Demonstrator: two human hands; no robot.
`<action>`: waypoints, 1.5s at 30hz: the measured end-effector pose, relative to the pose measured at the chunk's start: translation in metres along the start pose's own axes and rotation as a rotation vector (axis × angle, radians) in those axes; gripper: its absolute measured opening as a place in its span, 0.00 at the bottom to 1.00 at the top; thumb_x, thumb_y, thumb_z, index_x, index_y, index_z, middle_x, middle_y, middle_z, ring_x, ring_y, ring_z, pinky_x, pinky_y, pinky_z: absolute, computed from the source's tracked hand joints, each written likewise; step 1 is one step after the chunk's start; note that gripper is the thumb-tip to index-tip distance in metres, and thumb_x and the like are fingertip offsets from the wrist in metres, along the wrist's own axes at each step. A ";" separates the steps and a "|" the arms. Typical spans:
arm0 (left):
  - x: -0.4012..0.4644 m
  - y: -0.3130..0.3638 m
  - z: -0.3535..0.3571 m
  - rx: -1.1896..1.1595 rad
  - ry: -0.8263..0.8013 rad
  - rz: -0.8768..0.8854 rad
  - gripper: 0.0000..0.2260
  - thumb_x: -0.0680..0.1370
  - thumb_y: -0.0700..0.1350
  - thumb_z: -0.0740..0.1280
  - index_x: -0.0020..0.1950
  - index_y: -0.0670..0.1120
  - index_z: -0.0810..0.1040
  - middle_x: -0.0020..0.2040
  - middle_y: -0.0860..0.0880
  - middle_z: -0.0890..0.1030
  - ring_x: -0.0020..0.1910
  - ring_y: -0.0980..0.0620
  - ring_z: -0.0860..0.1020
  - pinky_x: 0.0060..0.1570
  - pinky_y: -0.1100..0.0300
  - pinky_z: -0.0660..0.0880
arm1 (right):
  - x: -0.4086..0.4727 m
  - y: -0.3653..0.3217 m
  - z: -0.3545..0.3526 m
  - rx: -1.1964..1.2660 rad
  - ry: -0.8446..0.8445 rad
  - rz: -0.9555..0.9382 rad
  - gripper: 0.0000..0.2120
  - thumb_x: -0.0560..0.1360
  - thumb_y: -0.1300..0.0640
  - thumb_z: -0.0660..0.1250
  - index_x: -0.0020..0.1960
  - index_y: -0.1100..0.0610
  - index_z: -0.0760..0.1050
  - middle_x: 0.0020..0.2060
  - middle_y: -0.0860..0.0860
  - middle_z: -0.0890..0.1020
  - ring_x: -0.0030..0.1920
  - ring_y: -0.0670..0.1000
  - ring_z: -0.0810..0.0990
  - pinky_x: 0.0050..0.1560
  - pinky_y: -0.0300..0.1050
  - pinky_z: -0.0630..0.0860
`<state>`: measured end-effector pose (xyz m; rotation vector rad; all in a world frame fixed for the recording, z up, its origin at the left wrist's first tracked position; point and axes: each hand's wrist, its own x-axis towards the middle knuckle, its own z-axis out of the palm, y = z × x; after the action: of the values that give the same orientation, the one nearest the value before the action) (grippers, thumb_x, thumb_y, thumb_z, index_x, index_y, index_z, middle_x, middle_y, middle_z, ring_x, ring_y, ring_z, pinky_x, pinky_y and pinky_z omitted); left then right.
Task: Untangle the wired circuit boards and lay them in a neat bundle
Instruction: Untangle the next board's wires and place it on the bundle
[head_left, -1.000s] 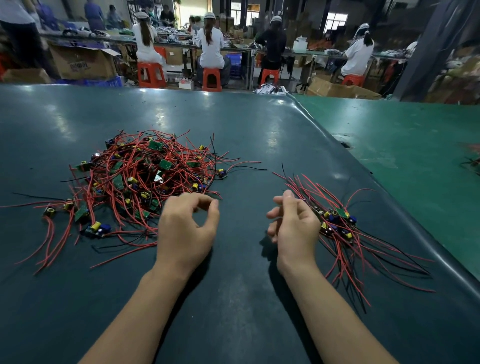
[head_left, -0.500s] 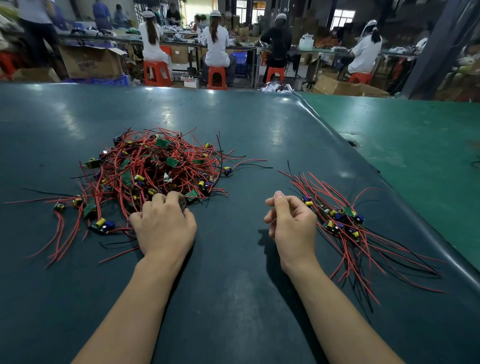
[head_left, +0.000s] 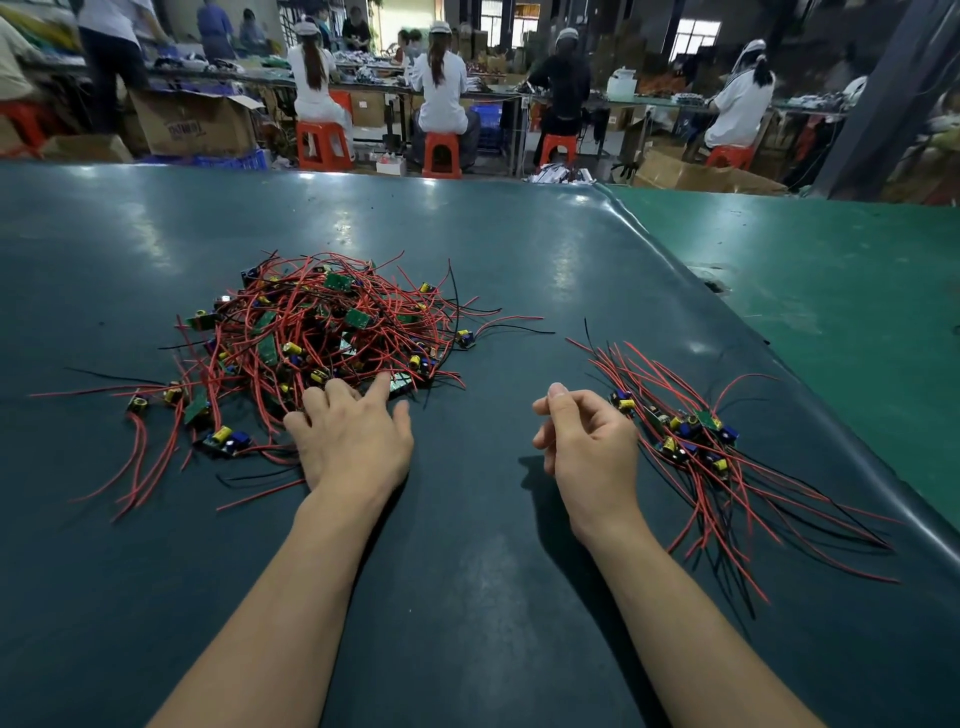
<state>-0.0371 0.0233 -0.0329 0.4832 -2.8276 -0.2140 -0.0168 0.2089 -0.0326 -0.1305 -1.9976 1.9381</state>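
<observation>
Reaching with spread fingers, the left hand (head_left: 353, 441) touches the near edge of the tangled pile of wired circuit boards (head_left: 322, 332), gripping nothing. Loosely curled and empty, the right hand (head_left: 589, 447) rests just beside the sorted bundle (head_left: 691, 441) on the dark green table (head_left: 467, 571).

Single head view — looks forward-down, close over dark table (head_left: 467, 597).

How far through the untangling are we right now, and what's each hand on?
Done: a small bundle lies right of the right hand, wires roughly parallel. In hand: the left hand reaches into the near edge of the tangled pile, fingers among the wires; the right hand, loosely curled, holds nothing visible. Left: most boards remain in that pile.
</observation>
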 end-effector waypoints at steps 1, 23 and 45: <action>0.000 0.000 0.000 -0.029 0.022 -0.004 0.19 0.80 0.60 0.56 0.71 0.59 0.69 0.60 0.45 0.73 0.60 0.42 0.66 0.58 0.46 0.62 | 0.000 0.000 0.000 0.002 0.001 0.000 0.15 0.80 0.52 0.64 0.37 0.55 0.79 0.25 0.49 0.77 0.26 0.45 0.73 0.34 0.47 0.69; -0.036 0.030 -0.021 -0.594 0.733 0.730 0.03 0.74 0.43 0.74 0.47 0.48 0.85 0.52 0.48 0.82 0.54 0.43 0.73 0.54 0.47 0.68 | 0.002 -0.014 -0.001 0.303 -0.107 0.083 0.07 0.79 0.61 0.66 0.42 0.57 0.76 0.28 0.51 0.80 0.24 0.46 0.73 0.21 0.36 0.67; -0.035 0.037 -0.023 -1.605 -0.248 0.054 0.05 0.72 0.47 0.72 0.42 0.47 0.83 0.35 0.50 0.83 0.31 0.56 0.78 0.33 0.64 0.74 | -0.008 -0.022 0.002 0.330 -0.316 0.107 0.04 0.80 0.63 0.64 0.53 0.58 0.77 0.49 0.53 0.86 0.31 0.53 0.83 0.22 0.39 0.73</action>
<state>-0.0103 0.0673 -0.0124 -0.0355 -1.8758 -2.2550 -0.0063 0.2031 -0.0120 0.1658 -1.8458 2.4550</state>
